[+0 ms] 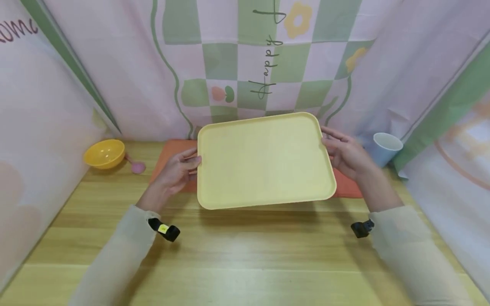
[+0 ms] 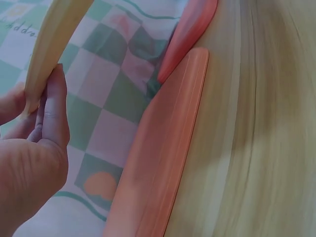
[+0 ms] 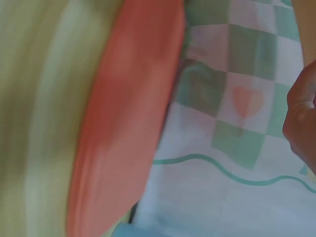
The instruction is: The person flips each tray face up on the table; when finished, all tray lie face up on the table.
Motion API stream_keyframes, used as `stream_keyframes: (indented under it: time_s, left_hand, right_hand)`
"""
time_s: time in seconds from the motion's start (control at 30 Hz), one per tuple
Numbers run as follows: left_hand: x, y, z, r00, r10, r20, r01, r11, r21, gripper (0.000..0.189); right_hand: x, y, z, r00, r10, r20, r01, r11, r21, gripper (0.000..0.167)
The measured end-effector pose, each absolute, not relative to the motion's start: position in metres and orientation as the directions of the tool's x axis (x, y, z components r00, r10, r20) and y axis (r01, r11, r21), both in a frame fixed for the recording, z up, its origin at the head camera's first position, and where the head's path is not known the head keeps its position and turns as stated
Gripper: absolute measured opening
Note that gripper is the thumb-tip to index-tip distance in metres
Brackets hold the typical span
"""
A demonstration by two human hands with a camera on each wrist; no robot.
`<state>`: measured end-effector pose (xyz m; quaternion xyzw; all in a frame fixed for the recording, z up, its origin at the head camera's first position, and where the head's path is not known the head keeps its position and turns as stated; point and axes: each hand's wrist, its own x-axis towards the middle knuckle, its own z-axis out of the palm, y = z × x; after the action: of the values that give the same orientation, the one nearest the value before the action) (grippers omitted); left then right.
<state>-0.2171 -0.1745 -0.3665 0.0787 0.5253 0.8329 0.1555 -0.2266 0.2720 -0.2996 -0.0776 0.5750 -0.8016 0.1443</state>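
A pale yellow rectangular tray (image 1: 264, 161) is held up above the table, its inside facing the head camera and its right side a little higher. My left hand (image 1: 178, 170) grips the left rim, thumb on the face and fingers behind. On the opposite rim, my right hand (image 1: 346, 155) holds the tray the same way. In the left wrist view the tray (image 2: 54, 39) shows edge-on between thumb and fingers. Only part of the right hand (image 3: 302, 116) appears in the right wrist view, beside a strip of the tray (image 3: 307, 29).
Behind and below the tray lie an orange flat piece (image 1: 164, 159) and a red one (image 1: 347, 187) on the wooden table (image 1: 237, 255). A yellow bowl (image 1: 105, 155) and a pink spoon (image 1: 138, 167) sit at left. A light blue cup (image 1: 384, 148) stands at right, near the curtain (image 1: 383, 85).
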Motion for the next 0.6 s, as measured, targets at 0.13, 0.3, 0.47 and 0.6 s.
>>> stream_keyframes:
  time_s: [0.13,0.3,0.47,0.6]
  left_hand:
    - [-0.216,-0.180,-0.364,-0.941,0.333,-0.066,-0.194,-0.367,0.910,0.062]
    - [-0.216,-0.184,-0.365,-0.930,0.357,-0.093,-0.218,-0.331,0.918,0.069]
    - [-0.216,-0.186,-0.367,-0.900,0.421,-0.112,-0.251,-0.291,0.923,0.080]
    - [-0.216,-0.189,-0.368,-0.872,0.472,-0.128,-0.272,-0.250,0.929,0.085]
  right_hand:
    - [-0.227,0.275,-0.310,-0.932,-0.340,-0.129,0.195,-0.168,-0.966,0.069]
    - [-0.227,0.272,-0.322,-0.937,-0.307,-0.169,0.187,-0.030,-0.982,0.059]
    - [-0.226,0.270,-0.331,-0.937,-0.292,-0.189,0.193,0.016,-0.981,0.048]
    - [-0.224,0.270,-0.334,-0.928,-0.301,-0.217,0.209,0.059,-0.976,0.055]
